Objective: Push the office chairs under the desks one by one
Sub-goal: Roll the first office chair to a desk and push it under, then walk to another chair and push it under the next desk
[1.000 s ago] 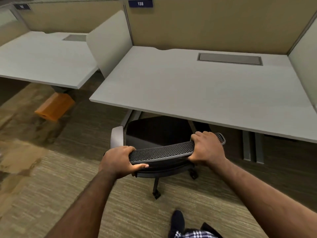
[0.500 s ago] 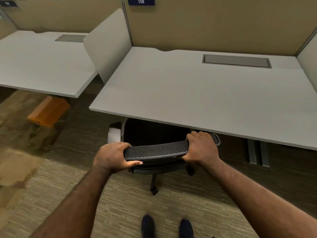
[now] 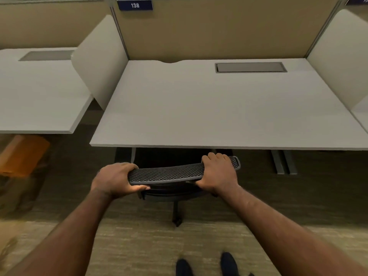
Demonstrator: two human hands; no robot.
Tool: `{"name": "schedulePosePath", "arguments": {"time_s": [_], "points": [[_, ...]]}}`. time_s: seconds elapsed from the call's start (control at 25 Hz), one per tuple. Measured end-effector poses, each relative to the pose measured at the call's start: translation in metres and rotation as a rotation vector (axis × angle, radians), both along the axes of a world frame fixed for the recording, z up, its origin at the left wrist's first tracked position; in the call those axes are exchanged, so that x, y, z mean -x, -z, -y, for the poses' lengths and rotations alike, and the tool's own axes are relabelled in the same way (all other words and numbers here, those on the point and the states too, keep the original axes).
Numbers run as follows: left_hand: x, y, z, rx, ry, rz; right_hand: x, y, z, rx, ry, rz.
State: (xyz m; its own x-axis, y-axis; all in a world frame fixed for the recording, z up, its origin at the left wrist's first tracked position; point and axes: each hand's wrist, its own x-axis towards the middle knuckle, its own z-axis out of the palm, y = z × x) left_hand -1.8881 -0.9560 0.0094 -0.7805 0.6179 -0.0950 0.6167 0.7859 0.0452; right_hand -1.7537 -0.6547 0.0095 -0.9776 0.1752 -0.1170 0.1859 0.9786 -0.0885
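A black office chair (image 3: 167, 173) with a mesh backrest stands at the front edge of a pale grey desk (image 3: 219, 108). Its seat is hidden in the dark space under the desktop. Only the top of the backrest and part of the wheeled base (image 3: 176, 214) show. My left hand (image 3: 115, 179) grips the left end of the backrest top, thumb underneath. My right hand (image 3: 218, 172) grips the right end, fingers curled over the far side.
A second grey desk (image 3: 39, 92) stands to the left behind a white divider (image 3: 101, 58). An orange box (image 3: 22, 154) lies on the carpet under it. Tan partition walls with a sign "138" (image 3: 135, 5) close the back. Desk legs (image 3: 282, 162) stand at the right.
The chair has rolled forward further under the desk; its seat and left armrest are now out of sight. Both hands keep their hold, and I have stepped closer.
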Motion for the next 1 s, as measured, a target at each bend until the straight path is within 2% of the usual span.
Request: {"name": "schedulePosePath", "arguments": {"time_s": [0.24, 0.36, 0.48, 0.72, 0.84, 1.0], "points": [[0.024, -0.006, 0.021, 0.018, 0.062, 0.115, -0.002, -0.002, 0.025, 0.087, -0.025, -0.012], [0.028, -0.012, 0.027, -0.017, 0.063, 0.210, -0.014, -0.007, 0.028, 0.219, -0.064, -0.113], [0.023, -0.022, 0.010, -0.078, 0.086, 0.229, -0.042, -0.008, 0.016, 0.193, -0.015, -0.242], [-0.030, -0.044, -0.116, -0.157, 0.376, 0.245, -0.132, -0.003, -0.031, 0.142, 0.244, -0.262], [-0.083, -0.051, -0.187, -0.202, 0.531, 0.309, -0.199, 0.005, -0.061, 0.106, 0.393, -0.253], [-0.166, -0.049, -0.264, -0.223, 0.638, 0.391, -0.305, 0.014, -0.101, 0.035, 0.592, -0.255]]}}
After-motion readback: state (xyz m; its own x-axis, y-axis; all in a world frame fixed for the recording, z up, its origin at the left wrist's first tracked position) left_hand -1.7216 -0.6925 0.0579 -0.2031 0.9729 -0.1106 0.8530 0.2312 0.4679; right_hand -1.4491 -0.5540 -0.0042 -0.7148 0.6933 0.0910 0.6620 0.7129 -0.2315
